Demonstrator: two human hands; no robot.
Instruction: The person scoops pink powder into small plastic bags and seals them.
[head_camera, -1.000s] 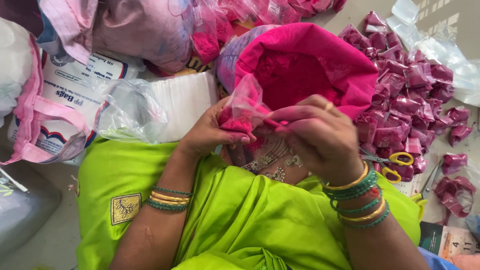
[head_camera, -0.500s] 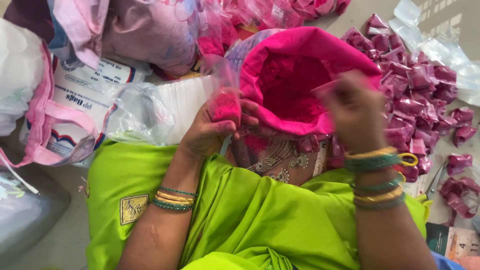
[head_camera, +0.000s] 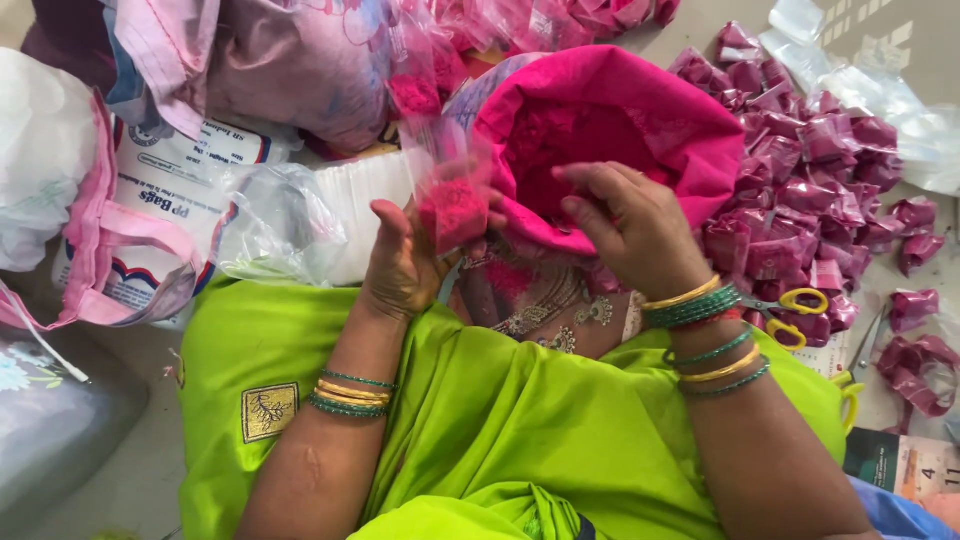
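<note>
My left hand (head_camera: 405, 262) holds a small clear plastic pouch (head_camera: 452, 205) partly filled with pink powder, upright in front of me. My right hand (head_camera: 632, 222) hovers over the mouth of a large pink bag of powder (head_camera: 610, 130), fingers bent and pinched together with pink stains; whether it holds powder I cannot tell. Both wrists carry green and gold bangles. My lap is covered in bright green cloth (head_camera: 480, 420).
A heap of filled pink pouches (head_camera: 810, 190) lies to the right, with yellow-handled scissors (head_camera: 795, 310) beside it. Empty clear bags (head_camera: 270, 225) and a printed white sack (head_camera: 170, 180) sit to the left. More pink-stained bags (head_camera: 290, 70) are piled behind.
My right hand left the pouch, rose beside the big bag, then came down to its mouth. My left hand lifted the pouch higher and upright.
</note>
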